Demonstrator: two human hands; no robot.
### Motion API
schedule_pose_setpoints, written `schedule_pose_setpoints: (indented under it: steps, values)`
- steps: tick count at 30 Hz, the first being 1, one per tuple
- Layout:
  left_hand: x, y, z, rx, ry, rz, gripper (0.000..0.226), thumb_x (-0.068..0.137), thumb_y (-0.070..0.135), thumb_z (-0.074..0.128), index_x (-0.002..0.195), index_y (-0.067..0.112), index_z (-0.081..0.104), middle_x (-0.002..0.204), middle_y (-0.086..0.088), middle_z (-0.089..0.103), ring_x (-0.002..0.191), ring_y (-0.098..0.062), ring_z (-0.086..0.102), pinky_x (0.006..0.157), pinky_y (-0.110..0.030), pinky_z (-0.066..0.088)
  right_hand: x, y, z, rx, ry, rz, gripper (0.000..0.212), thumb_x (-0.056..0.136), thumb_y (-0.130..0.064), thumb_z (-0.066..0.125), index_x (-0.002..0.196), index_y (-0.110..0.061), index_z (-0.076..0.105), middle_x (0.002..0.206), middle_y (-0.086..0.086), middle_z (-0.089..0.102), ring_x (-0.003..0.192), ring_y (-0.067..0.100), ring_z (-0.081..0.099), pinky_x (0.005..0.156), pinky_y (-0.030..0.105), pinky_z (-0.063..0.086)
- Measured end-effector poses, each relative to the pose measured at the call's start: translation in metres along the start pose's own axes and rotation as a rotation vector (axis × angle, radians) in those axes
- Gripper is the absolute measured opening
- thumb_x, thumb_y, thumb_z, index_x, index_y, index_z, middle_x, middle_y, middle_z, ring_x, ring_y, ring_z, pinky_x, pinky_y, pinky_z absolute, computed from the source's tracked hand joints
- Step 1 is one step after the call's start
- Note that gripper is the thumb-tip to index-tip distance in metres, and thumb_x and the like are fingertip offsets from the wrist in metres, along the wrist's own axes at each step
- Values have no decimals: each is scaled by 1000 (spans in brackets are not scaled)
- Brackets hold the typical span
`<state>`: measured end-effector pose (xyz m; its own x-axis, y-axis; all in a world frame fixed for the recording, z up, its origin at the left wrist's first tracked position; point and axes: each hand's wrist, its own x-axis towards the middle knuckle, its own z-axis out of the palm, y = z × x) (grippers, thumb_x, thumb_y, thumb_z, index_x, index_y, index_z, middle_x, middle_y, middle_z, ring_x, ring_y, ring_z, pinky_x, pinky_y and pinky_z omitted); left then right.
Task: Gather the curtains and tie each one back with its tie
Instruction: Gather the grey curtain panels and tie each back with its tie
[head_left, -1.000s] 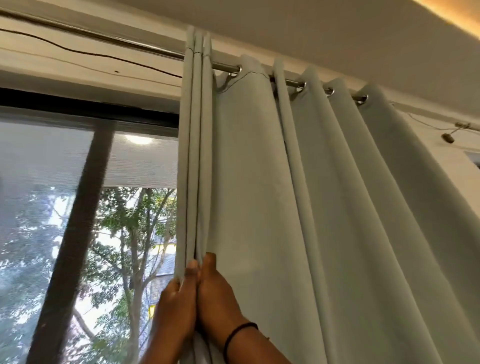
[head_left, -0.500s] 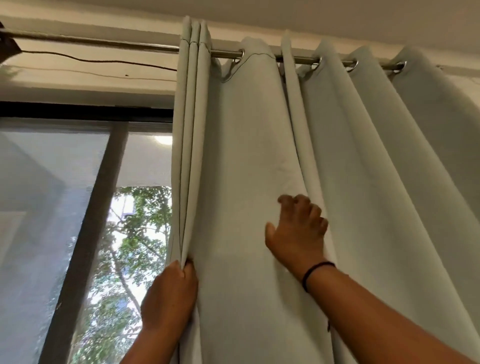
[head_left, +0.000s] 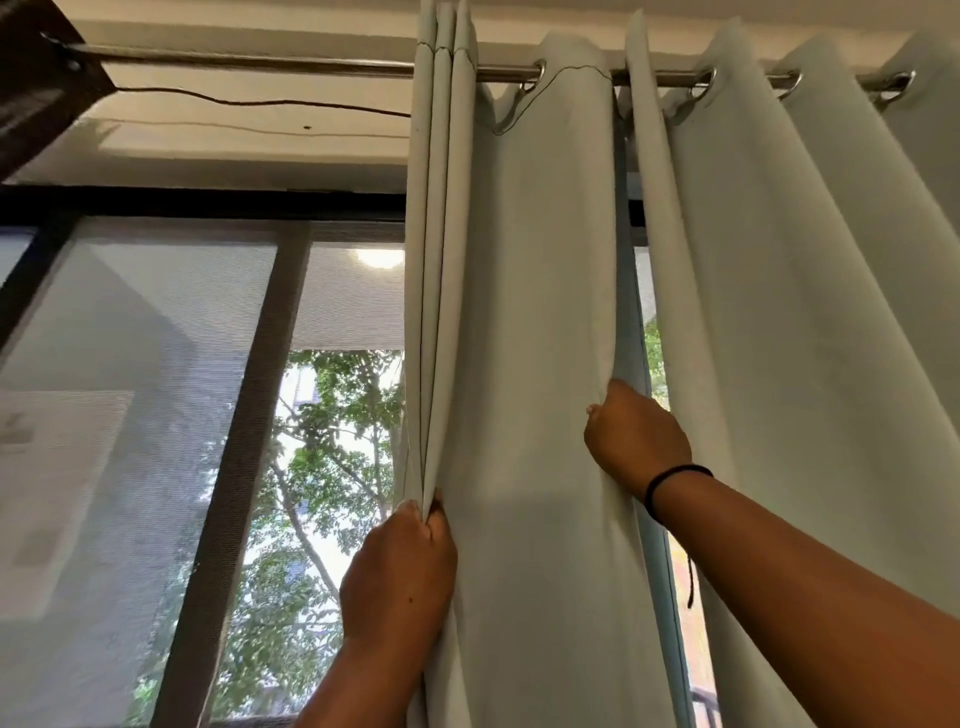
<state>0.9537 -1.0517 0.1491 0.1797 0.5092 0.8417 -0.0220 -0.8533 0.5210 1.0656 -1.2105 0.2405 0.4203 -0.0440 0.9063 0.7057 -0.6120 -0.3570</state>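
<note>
Head view: gathering step; left hand (head_left: 400, 582) pinches stacked pleats (head_left: 439, 312), right hand (head_left: 636, 439) grips next fold (head_left: 626, 291). Next: draw it leftward.

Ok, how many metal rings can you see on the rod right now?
4: one right of the bunched folds, one past the gap, one further right, one near the edge. More are probably hidden in the folds.

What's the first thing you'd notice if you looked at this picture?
The big pale curtain fills the middle and right, hanging by metal rings from a shiny rod near the ceiling. Low down, the left hand pinches a bunch of folds at the curtain's left edge, while the right hand grips another fold farther right. On the left, green trees show through the window.
</note>
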Motion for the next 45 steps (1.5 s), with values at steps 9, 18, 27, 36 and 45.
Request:
schedule_pose_setpoints:
  steps: [9,18,27,36,45]
  values:
    - [16,-32,-46,29,-91,31,38,98,45,31,101,19,58,106,-10,66,98,-31,61,78,-34,43,-4,-89,18,83,-212,-101,43,88,-16,46,131,-12,45,128,18,56,114,36,54,93,35,43]
    - [65,-79,-131,-181,45,11,31,91,41,37,110,17,42,93,-15,56,81,-34,53,71,-36,37,-39,-324,14,-275,-308,-802,36,97,-17,41,127,-5,56,135,12,53,123,27,51,95,33,42]
    - [57,-131,-130,-148,-89,-62,22,94,24,46,117,24,48,110,-17,63,79,-30,51,68,-34,42,-75,-314,61,-119,-356,-618,30,89,-13,50,117,-4,59,125,16,58,115,34,56,87,36,46]
    - [8,-88,-55,-264,-173,140,21,92,12,49,110,11,61,103,-14,68,96,-31,64,69,-30,45,-123,-188,91,792,-306,91,81,76,-65,60,137,-18,33,126,0,45,112,22,51,92,34,43]
    - [-90,-92,34,-193,-322,113,47,88,25,38,135,33,42,114,-5,66,100,-29,62,73,-31,43,-137,-82,107,488,-325,236,18,86,-21,54,101,-13,61,95,5,65,88,30,63,82,42,54]
